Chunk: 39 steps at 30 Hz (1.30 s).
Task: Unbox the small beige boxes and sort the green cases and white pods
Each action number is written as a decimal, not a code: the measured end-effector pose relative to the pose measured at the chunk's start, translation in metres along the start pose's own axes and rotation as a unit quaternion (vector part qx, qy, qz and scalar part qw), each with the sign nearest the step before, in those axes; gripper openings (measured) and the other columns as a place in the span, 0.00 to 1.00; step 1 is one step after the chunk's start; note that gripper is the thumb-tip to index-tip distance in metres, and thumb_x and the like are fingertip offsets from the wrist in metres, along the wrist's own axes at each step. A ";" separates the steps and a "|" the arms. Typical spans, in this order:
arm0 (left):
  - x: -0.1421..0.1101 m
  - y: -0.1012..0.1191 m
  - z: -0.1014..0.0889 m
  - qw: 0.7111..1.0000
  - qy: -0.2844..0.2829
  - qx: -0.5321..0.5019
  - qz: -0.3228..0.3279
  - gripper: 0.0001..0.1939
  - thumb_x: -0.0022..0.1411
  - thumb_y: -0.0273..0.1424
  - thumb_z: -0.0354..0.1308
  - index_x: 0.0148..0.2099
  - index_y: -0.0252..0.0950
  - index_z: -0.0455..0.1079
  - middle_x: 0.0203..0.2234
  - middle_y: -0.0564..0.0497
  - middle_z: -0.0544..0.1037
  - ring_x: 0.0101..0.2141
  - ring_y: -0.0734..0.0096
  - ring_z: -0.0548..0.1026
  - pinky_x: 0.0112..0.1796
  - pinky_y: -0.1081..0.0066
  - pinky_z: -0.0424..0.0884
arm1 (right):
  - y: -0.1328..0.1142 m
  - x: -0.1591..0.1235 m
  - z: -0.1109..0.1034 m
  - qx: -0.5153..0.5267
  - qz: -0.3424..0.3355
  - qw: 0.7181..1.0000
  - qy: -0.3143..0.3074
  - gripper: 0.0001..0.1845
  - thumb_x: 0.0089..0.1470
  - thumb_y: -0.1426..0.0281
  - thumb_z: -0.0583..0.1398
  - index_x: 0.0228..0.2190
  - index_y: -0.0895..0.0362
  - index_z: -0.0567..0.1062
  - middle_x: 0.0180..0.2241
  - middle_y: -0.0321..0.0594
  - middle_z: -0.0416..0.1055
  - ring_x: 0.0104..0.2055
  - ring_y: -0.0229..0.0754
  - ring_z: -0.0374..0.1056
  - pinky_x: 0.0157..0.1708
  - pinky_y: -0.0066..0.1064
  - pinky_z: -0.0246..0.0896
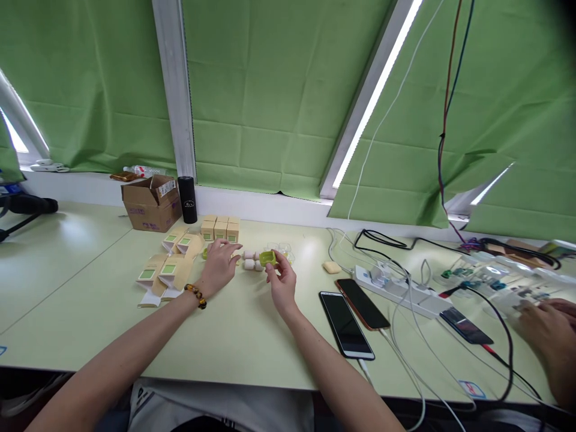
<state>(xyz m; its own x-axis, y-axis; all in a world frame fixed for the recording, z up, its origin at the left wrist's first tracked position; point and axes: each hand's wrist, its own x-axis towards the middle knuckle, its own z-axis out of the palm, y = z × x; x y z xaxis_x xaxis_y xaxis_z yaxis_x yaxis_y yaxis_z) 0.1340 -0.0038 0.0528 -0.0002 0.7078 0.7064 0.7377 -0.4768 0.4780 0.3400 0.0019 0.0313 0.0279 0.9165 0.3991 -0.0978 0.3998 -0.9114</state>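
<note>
Your right hand [283,282] pinches a green cup [267,258]; your left hand [220,264], fingers parted, is beside white cylinders [249,264]. Small boxes [220,230] stand beyond; phones [346,325] lie rightward.

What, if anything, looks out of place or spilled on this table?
The cables look untidy: they loop loosely over and around the power strip beside the phones. I see no spill, and the green container in the right hand shows no obvious damage.
</note>
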 end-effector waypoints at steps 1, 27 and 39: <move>-0.004 0.001 -0.007 1.000 0.009 -0.003 0.000 0.13 0.66 0.30 0.58 0.52 0.41 0.77 0.44 0.43 0.83 0.53 0.45 0.67 0.57 0.46 0.57 | -0.001 -0.002 0.001 0.008 -0.001 1.000 -0.016 0.30 0.57 0.55 0.65 0.57 0.54 0.74 0.44 0.45 0.76 0.37 0.42 0.68 0.28 0.31 0.67; -0.053 0.022 -0.015 0.994 -0.011 -0.073 0.078 0.21 0.65 0.33 0.65 0.59 0.44 0.72 0.52 0.42 0.78 0.58 0.47 0.67 0.61 0.44 0.62 | -0.010 -0.026 0.013 0.033 -0.072 0.975 -0.210 0.26 0.57 0.61 0.68 0.57 0.46 0.74 0.54 0.45 0.70 0.54 0.50 0.67 0.48 0.41 0.72; -0.052 0.010 -0.006 0.985 -0.023 -0.144 -0.096 0.17 0.65 0.46 0.64 0.46 0.38 0.73 0.45 0.45 0.72 0.48 0.59 0.73 0.50 0.59 0.72 | -0.002 -0.025 0.017 0.042 -0.041 0.974 -0.217 0.20 0.58 0.61 0.67 0.53 0.47 0.77 0.56 0.45 0.64 0.55 0.48 0.69 0.50 0.41 0.75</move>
<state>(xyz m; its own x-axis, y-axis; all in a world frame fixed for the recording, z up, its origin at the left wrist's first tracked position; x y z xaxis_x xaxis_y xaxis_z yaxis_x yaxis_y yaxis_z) 0.1370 -0.0484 0.0238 -0.0856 0.8184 0.5682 0.5059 -0.4556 0.7325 0.3230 -0.0221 0.0243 -0.3824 0.7819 0.4923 -0.1948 0.4526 -0.8702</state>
